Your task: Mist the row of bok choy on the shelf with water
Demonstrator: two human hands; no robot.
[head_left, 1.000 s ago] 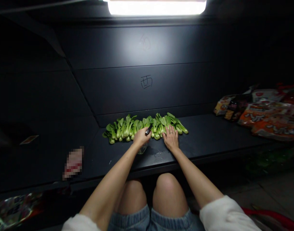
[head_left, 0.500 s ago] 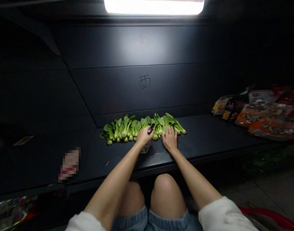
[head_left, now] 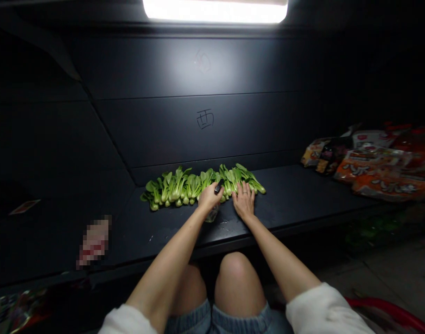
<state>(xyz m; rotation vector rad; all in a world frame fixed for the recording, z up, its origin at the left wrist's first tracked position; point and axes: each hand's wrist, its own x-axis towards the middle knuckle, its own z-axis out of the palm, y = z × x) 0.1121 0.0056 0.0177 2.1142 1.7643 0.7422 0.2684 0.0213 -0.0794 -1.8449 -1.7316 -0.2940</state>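
A row of green bok choy (head_left: 177, 185) lies side by side on the dark shelf, leaves toward the back panel and pale stem ends toward me. My left hand (head_left: 209, 196) is closed around a clear spray bottle with a black nozzle (head_left: 218, 186), held just in front of the middle of the row. Most of the bottle is hidden by the hand; part of its clear body (head_left: 212, 214) shows below. My right hand (head_left: 244, 200) is open, fingers spread and laid at the stem ends near the row's right end.
Orange and white food packets (head_left: 382, 171) are piled on the right of the dark shelf (head_left: 285, 199). A small card (head_left: 25, 207) and a blurred-out item (head_left: 94, 241) lie to the left. Shiny packets (head_left: 17, 308) sit lower left. A red rim (head_left: 389, 308) shows at lower right.
The view has turned slightly, so the scene sits a little further left. My left hand with the spray bottle has shifted slightly right along the row. The right hand stays nearly in place.
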